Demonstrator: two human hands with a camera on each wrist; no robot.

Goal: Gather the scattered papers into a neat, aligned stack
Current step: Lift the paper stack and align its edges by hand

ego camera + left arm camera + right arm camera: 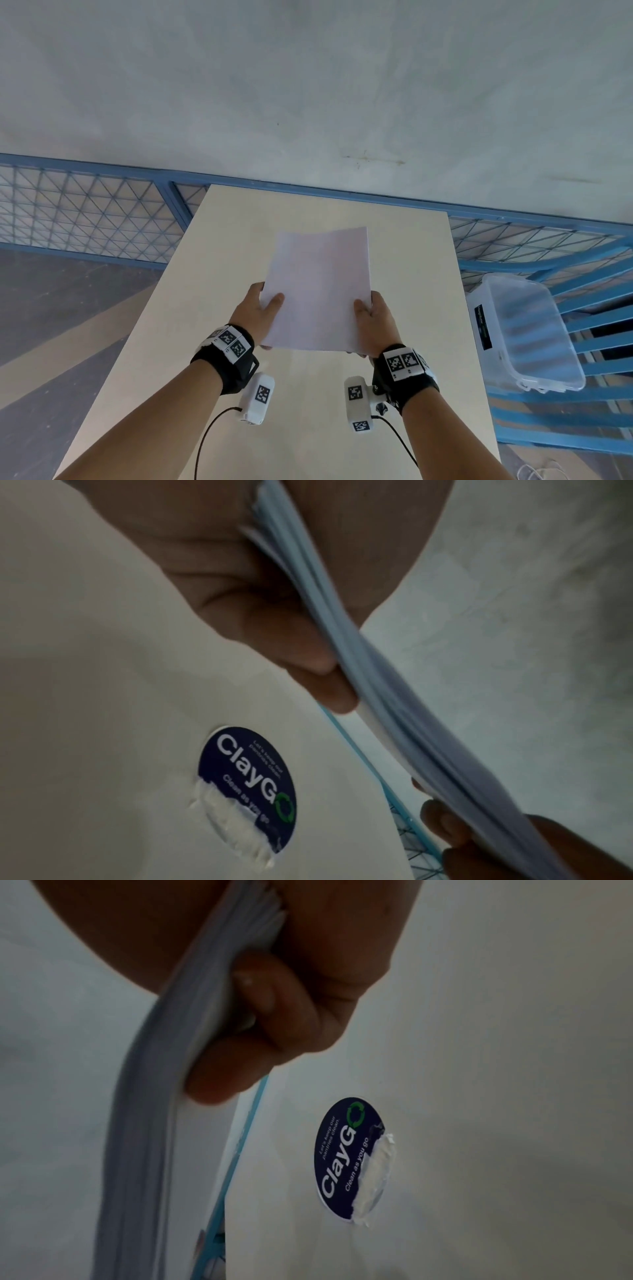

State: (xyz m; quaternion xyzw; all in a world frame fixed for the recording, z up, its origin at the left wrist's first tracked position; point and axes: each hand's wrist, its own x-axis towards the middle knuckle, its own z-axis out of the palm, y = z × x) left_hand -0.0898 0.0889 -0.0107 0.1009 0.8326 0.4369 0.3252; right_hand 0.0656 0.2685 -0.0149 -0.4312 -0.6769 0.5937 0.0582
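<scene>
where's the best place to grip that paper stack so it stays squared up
Hold the paper stack at its two long side edges near the bottom corners, one hand from each side, as the left hand and right hand do; the sheets bow.

papers (320, 291): held up off the table (212, 308), between the two grips, the far edge reaching away past both thumbs.
left hand (261, 310): at the left edge of the papers, thumb on top, fingers (301, 653) underneath.
right hand (371, 317): at the right edge of the papers, thumb on top, fingers (274, 1031) underneath.
table: below both grips, running forward beyond the far edge of the papers.
sticker (248, 788): on the table, beneath the held papers, between the two grips.
bin (524, 335): right of the right hand's grip, off the table's right edge, on slats (589, 373).
railing (102, 212): behind the table's far edge, well beyond the grips.
</scene>
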